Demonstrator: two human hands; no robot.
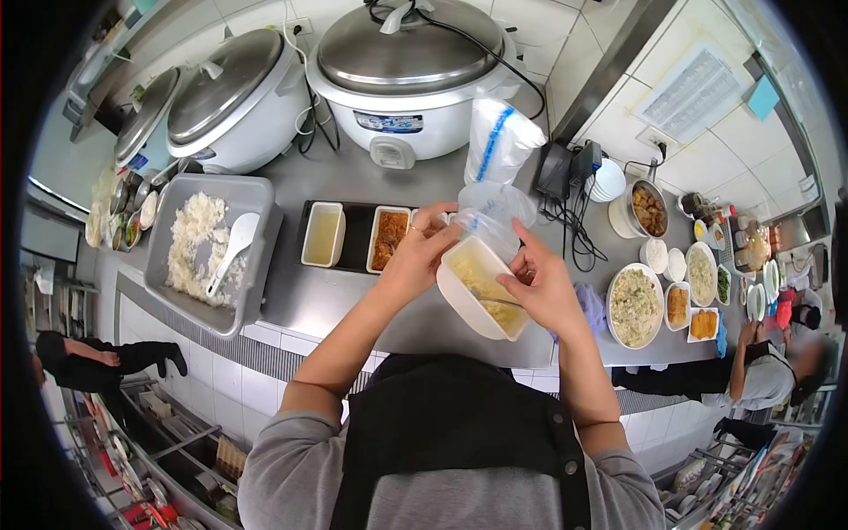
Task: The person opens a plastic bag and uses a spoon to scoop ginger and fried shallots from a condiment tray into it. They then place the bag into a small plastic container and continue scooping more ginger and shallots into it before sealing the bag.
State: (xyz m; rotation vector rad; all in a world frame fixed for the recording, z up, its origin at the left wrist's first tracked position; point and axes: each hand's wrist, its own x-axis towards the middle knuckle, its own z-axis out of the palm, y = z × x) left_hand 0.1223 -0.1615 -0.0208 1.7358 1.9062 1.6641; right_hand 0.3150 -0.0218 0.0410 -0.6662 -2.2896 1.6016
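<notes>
My left hand pinches one side of a clear plastic bag between thumb and fingers. On the other side, my right hand has its fingers curled at the bag's edge, its thumb over the rim of a white rectangular tub. Pale yellow food lies in the tub, along with the thin handle of a utensil. The tub sits between my hands, near the counter's front edge; what supports it is hidden. Left of it, a tub of reddish-brown food and a tub of pale liquid stand in a dark holder.
A grey basin with rice and a white paddle stands left. Behind are large rice cookers and a roll of plastic bags. Cables, a pot and food bowls occupy the right. Another person stands far right.
</notes>
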